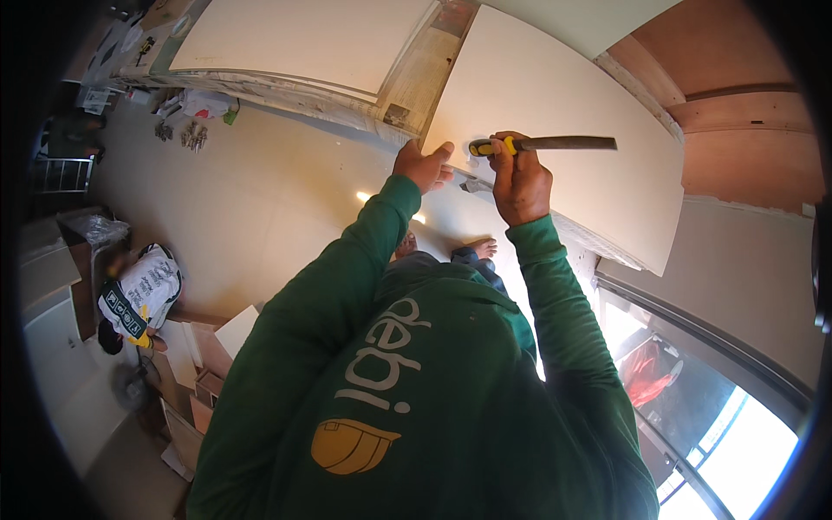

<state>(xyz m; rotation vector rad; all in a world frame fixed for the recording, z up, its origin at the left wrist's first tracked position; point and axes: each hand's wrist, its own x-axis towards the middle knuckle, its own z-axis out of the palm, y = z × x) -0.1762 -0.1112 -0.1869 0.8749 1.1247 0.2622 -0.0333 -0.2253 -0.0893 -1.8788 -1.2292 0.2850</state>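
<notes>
My right hand [523,184] is closed round the yellow and black handle of a file [568,143]. Its dark flat blade points right, above a white panel [555,87]. At the panel's near left corner is my left hand [423,166], its thumb stretched out and set apart from the fingers, some of which are partly hidden. Whether it touches the panel's edge I cannot tell. A small grey scrap [475,185] shows at the panel's near edge, between my hands.
Another white panel [303,39] lies to the left on a paper-covered surface [416,74]. A person in a white shirt [147,290] bends among wooden boards [186,347] at far left, near a fan [132,386]. Small metal pieces [193,136] lie on the floor. A glazed door [693,390] stands at right.
</notes>
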